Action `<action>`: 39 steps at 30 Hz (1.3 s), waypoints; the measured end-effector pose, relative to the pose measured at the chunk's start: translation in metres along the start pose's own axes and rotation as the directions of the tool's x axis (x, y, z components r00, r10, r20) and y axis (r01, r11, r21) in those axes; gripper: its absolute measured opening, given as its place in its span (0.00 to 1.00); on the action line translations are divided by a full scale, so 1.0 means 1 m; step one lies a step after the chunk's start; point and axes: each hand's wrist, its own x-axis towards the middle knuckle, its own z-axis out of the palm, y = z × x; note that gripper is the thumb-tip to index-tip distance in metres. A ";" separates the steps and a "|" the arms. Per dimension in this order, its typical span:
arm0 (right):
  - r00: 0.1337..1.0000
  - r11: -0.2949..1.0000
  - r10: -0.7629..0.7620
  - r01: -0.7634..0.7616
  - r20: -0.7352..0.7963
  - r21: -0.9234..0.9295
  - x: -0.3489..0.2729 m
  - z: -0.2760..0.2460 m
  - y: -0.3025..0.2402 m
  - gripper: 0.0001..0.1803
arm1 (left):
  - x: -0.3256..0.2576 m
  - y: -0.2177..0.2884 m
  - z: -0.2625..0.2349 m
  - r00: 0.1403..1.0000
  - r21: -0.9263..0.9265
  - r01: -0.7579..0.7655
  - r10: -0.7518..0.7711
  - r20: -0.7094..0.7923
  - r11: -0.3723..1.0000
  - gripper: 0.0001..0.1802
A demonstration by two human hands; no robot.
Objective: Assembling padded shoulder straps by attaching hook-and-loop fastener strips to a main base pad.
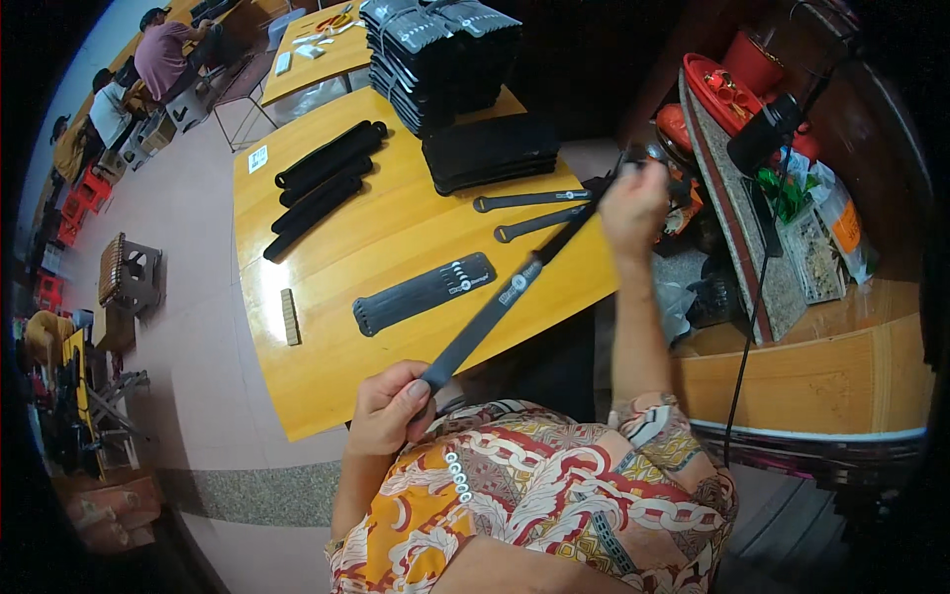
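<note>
A long dark grey hook-and-loop style strap (482,332) with white print is stretched slantwise between my hands. My left hand (391,404) grips its near end, thumb on top, close to my body. Farther off to the right, my right hand (636,206) is closed around its black far end. Two similar straps (529,201) with looped ends lie on the table beside the stretched one. A neat overlapping set of straps (421,295) lies flat near the table's middle. The part of the strap inside each fist is hidden.
On the yellow table (267,366) lie black folded bundles (332,156), a small ribbed brown strip (290,317) and black stacks (490,153), with tied piles (435,59) behind. A stone-topped shelf (782,297) with a red tray (708,84) and a hanging cable (757,317) stands right. People sit at far left.
</note>
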 end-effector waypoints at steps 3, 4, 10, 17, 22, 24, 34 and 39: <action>0.948 0.974 -0.221 0.203 -0.228 -0.101 0.018 -0.029 0.006 0.07 | 0.002 -0.012 0.002 0.997 -0.001 0.050 -0.050 -0.053 0.999 0.12; 0.929 0.963 -0.268 0.248 -0.255 -0.109 0.020 -0.036 0.003 0.08 | 0.000 -0.014 0.002 0.996 0.001 0.076 -0.076 -0.042 0.997 0.11; 0.923 0.923 0.015 -0.160 -0.385 -0.349 0.061 -0.065 0.081 0.11 | -0.021 -0.013 -0.049 0.960 -0.122 -0.212 0.183 -0.214 0.970 0.10; 0.904 0.899 -0.292 0.371 0.313 -0.234 -0.070 0.002 0.073 0.02 | -0.007 -0.018 -0.054 0.828 -0.207 -0.387 0.240 -0.508 0.899 0.09; 0.799 0.917 -0.343 0.398 0.495 -0.008 -0.103 0.012 0.034 0.02 | 0.000 -0.026 -0.055 0.805 -0.242 -0.340 0.148 -0.575 0.909 0.08; 0.765 0.922 -0.370 0.372 0.528 0.107 -0.104 0.019 0.026 0.06 | -0.006 -0.029 -0.059 0.813 -0.247 -0.341 0.152 -0.562 0.907 0.08; 0.718 0.919 -0.379 0.216 0.584 0.331 -0.109 0.000 -0.028 0.13 | -0.005 -0.033 -0.057 0.877 -0.370 -0.258 0.055 -0.478 0.893 0.14; 0.329 0.742 -0.514 -0.293 0.792 0.603 -0.140 0.000 -0.107 0.09 | -0.012 -0.038 -0.059 0.877 -0.418 -0.293 0.068 -0.476 0.860 0.15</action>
